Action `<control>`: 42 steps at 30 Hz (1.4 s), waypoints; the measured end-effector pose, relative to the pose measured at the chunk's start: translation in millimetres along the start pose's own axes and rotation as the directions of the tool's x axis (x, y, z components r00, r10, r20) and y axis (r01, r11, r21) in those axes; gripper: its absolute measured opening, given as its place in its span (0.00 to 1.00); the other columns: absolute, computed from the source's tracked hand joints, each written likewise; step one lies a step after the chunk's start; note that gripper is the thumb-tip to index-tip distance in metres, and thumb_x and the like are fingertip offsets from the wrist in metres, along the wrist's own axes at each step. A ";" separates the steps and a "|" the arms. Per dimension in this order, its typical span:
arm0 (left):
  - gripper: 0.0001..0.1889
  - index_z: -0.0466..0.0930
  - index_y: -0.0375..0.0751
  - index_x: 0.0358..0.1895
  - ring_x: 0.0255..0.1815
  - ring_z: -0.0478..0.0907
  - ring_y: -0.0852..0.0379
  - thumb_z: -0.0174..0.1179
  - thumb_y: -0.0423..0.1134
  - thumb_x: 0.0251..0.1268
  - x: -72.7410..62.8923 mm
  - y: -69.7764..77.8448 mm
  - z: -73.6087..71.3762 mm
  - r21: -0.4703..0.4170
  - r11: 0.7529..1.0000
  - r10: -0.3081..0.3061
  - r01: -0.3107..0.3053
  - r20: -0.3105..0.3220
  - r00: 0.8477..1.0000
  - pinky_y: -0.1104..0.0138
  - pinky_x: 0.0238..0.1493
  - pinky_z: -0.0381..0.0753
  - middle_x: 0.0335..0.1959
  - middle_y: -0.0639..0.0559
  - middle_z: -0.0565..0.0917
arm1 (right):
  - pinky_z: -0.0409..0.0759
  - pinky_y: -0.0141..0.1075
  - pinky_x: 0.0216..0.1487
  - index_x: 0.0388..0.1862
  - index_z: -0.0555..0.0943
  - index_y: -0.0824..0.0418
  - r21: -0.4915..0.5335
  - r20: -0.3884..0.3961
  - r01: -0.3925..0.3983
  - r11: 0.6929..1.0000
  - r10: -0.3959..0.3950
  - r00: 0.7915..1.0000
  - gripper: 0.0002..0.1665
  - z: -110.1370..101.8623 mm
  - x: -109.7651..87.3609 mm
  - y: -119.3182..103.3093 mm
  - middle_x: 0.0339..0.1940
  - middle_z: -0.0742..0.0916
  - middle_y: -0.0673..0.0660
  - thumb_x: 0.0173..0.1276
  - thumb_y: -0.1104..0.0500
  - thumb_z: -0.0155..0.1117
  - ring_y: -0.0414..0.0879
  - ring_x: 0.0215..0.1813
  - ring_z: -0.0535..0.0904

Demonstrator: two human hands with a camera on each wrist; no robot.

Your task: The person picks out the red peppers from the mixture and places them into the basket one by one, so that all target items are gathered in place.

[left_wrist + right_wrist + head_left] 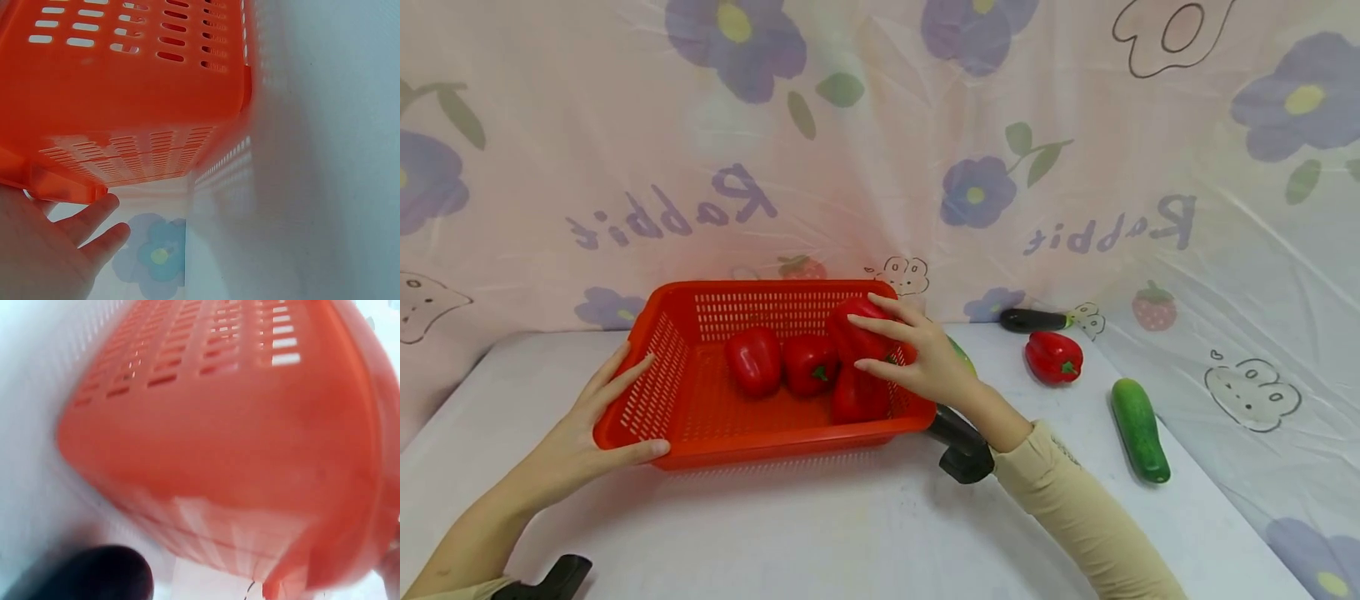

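Note:
A red plastic basket (722, 454) with slotted walls stands on the table. My left hand (576, 450) rests at its left end, thumb along the front rim and straight, spread fingers over the left rim. In the left wrist view, the fingertips (109, 201) reach past the rim outside the wall. My right hand (928, 354) arches over the right rim and holds a red bell pepper (853, 329) between fingers and thumb. Below that lies another red bell pepper (857, 398). Two more, a left pepper (754, 361) and a middle pepper (809, 365), sit in the basket.
Right of the basket lie a red bell pepper (1054, 358), an eggplant (1032, 320) and a green cucumber (1140, 429). A green thing (962, 357) is partly hidden behind my right hand. A dark rounded object (103, 575) shows low in the right wrist view. A patterned curtain (865, 167) hangs behind.

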State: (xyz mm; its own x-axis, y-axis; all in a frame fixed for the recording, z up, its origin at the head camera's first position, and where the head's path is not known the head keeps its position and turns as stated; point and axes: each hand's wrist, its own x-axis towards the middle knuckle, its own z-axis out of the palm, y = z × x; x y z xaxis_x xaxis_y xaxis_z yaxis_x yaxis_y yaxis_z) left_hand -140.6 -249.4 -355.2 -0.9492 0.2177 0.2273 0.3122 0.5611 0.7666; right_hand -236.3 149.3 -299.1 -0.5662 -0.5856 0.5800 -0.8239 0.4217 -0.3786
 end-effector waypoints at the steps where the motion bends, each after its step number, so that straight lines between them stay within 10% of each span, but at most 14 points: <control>1: 0.51 0.49 0.55 0.77 0.78 0.29 0.44 0.71 0.38 0.50 -0.2 -0.2 0.1 0.000 1.000 0.000 0.000 -0.001 1.000 0.22 0.53 0.45 0.78 0.63 0.33 | 0.70 0.51 0.67 0.63 0.77 0.52 0.005 0.003 -0.001 1.000 0.001 1.000 0.33 1.4 0.0 -0.9 0.70 0.72 0.60 0.57 0.55 0.74 0.51 0.71 0.66; 24: 0.51 0.48 0.57 0.77 0.77 0.32 0.39 0.70 0.37 0.50 -0.5 0.0 0.2 0.003 1.000 -0.005 0.005 -0.007 1.000 0.23 0.51 0.50 0.78 0.64 0.33 | 0.75 0.42 0.64 0.61 0.78 0.53 0.110 0.080 0.012 0.994 -0.021 0.997 0.31 35.3 9.7 -24.8 0.68 0.74 0.59 0.57 0.54 0.73 0.48 0.70 0.67; 42: 0.52 0.48 0.56 0.77 0.77 0.31 0.42 0.71 0.36 0.49 0.5 1.0 1.2 -0.014 1.000 0.012 -0.013 -0.015 1.000 0.22 0.53 0.47 0.78 0.63 0.33 | 0.80 0.35 0.56 0.64 0.76 0.49 0.141 0.264 -0.134 0.981 0.093 0.960 0.32 50.1 12.3 -37.8 0.68 0.75 0.55 0.59 0.51 0.71 0.47 0.69 0.67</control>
State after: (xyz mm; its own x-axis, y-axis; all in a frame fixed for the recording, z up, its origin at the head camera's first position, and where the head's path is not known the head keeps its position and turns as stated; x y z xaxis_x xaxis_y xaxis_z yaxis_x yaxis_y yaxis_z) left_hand -140.8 -247.8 -355.0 -0.9457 0.2130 0.2454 0.3235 0.5471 0.7720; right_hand -213.3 91.5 -313.9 -0.6266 -0.7055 0.3311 -0.7353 0.3943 -0.5513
